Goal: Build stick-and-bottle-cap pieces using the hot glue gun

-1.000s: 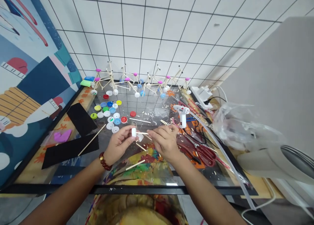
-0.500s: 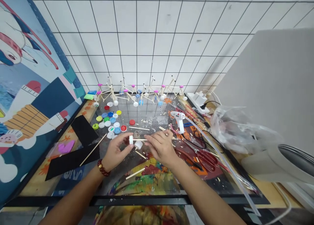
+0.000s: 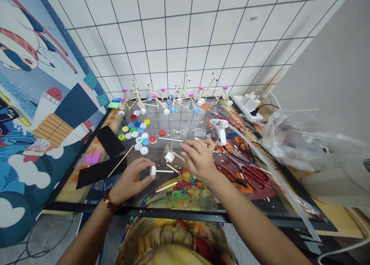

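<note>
Between the thumb and fingers of my left hand is a white bottle cap, held on edge. A thin wooden stick juts from the cap towards the right. My right hand hovers right of the stick's free end, apart from it, fingers loosely spread with nothing visible in them. Another white cap lies tilted on the table between the hands. Short cut sticks are scattered close by. Beyond my right hand, a white glue gun stands on the table.
Bottle caps in several colours cluster at the left. Small stick models line the back by the tiled wall. Red-handled scissors, a power strip and a plastic bag are at the right. Black strips lie left.
My right hand has let go of the stick and drawn away to the right. My left hand still holds the cap, slightly lower and nearer. The head view has shifted.
</note>
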Tool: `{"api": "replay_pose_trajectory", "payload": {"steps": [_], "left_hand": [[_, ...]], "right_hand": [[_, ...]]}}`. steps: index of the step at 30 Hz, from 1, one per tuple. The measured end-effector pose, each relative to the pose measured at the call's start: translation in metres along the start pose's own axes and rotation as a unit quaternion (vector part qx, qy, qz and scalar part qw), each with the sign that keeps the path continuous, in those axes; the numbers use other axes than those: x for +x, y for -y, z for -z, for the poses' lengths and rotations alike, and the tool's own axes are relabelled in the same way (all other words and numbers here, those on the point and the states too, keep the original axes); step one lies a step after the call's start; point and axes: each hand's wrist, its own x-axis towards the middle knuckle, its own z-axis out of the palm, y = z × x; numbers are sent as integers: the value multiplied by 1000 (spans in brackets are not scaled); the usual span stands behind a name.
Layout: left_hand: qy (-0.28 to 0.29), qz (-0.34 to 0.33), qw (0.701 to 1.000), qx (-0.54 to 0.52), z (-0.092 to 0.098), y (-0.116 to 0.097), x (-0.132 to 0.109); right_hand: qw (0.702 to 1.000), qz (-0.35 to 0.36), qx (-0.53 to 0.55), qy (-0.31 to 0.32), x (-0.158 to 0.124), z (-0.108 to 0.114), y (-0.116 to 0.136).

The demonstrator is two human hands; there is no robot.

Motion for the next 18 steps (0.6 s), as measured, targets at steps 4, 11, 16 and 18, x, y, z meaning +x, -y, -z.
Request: {"api": "replay_pose_trajectory", "payload": {"steps": [4,11,16,18], "left_hand": [[1,6,1000,9,-4,5,-4],[-35,29,999,25,-16,5,-10],[-122,14,992,9,-23,-8,-12],[-154,-2,988,-6,-22,-19,-13]], "right_hand": [[999,45,23,13,-1,0,4],[994,94,41,48,-3,0,10],[982,153,59,94,-5,0,24],[980,160,62,99,-6,0,32]]}}
